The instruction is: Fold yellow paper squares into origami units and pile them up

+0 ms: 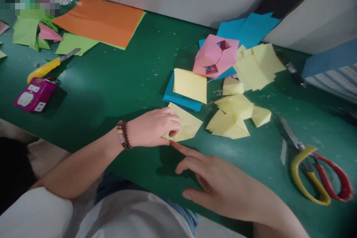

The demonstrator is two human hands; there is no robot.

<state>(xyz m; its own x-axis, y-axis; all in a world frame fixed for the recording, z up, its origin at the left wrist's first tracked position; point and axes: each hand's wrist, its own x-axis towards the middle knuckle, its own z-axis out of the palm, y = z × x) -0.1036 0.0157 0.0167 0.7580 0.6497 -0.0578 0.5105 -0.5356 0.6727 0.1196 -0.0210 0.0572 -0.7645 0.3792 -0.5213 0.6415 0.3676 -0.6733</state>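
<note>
My left hand (154, 126), a bead bracelet on its wrist, has its fingers curled down on a folded yellow paper (188, 123) lying on the green table (111, 81). My right hand (214, 180) is just below it with fingers spread, its index fingertip touching the table at the paper's lower edge and holding nothing. Several folded yellow pieces (234, 115) lie just right of the paper. A yellow square on blue sheets (190, 84) sits behind it.
A pink folded paper shape (216, 57) and a stack of yellow squares (258, 66) lie at the back right over blue paper. Scissors with yellow and red handles (315, 167) are at the right. Orange sheet (100, 20), yellow utility knife (48, 66) and magenta box (35, 95) are at left.
</note>
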